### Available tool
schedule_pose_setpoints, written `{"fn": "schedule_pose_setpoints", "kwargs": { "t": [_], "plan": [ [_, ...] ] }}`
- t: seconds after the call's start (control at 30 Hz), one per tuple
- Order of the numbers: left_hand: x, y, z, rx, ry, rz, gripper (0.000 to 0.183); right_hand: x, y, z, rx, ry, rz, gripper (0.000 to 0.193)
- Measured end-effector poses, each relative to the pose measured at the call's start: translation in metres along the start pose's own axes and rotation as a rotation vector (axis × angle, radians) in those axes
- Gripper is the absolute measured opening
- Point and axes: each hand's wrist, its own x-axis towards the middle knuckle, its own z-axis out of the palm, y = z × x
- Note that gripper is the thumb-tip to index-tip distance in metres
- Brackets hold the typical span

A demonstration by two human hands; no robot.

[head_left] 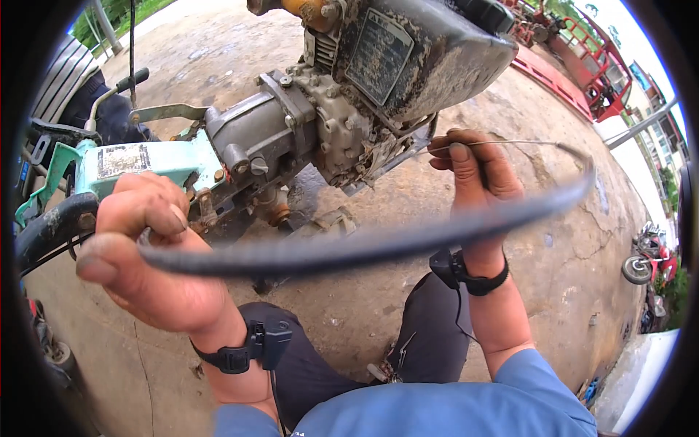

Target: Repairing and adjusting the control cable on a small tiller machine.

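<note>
A black sheathed control cable (364, 247) bows across in front of me, blurred along its length. Its near end runs into my left hand (156, 255), whose fingers are curled round it. At the far right the cable bends back and a thin bare wire (535, 142) comes out of it. My right hand (477, 171) pinches that wire between thumb and fingers. Beyond both hands stands a small engine with a worn dark tank (444, 65) and a grey gear housing (255, 131). My left hand is close to the turquoise bracket (145, 160) bolted to this housing.
A black-gripped handlebar (51, 226) lies left of my left hand. Another person in striped clothing (65, 80) is at the upper left. Red machinery (582, 65) stands at the far right, with a red motorcycle (648, 262) below it. The concrete floor (561, 306) is cracked.
</note>
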Motion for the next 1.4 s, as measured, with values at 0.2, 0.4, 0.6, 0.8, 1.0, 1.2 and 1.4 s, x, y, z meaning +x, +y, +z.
{"fn": "schedule_pose_setpoints", "kwargs": {
  "t": [0.2, 0.4, 0.6, 0.8, 1.0, 1.2, 1.4],
  "plan": [
    [-0.007, -0.026, -0.01, 0.007, -0.038, -0.032, 0.061, 0.0, 0.003, 0.027, -0.001, 0.083, -0.098, 0.018],
    [-0.006, -0.037, -0.055, 0.078, -0.32, -0.205, 0.03, -0.012, 0.019, 0.048, -0.227, 0.097, -0.157, 0.019],
    [-0.001, -0.026, -0.07, 0.004, -0.468, -0.164, 0.031, -0.013, 0.029, 0.061, -0.142, 0.19, -0.221, 0.015],
    [0.0, -0.023, -0.081, -0.068, -0.45, -0.105, 0.039, -0.017, 0.025, 0.068, -0.161, 0.231, -0.205, 0.015],
    [-0.001, -0.025, -0.088, -0.135, -0.45, -0.123, 0.042, -0.02, 0.032, 0.067, -0.278, 0.218, -0.22, 0.014],
    [-0.001, -0.022, -0.093, -0.141, -0.43, -0.129, 0.04, -0.02, 0.035, 0.075, -0.212, 0.273, -0.192, 0.015],
    [0.003, -0.019, -0.104, -0.128, -0.475, -0.158, 0.036, -0.008, 0.024, 0.089, -0.714, 0.104, -0.352, 0.014]
  ]
}}
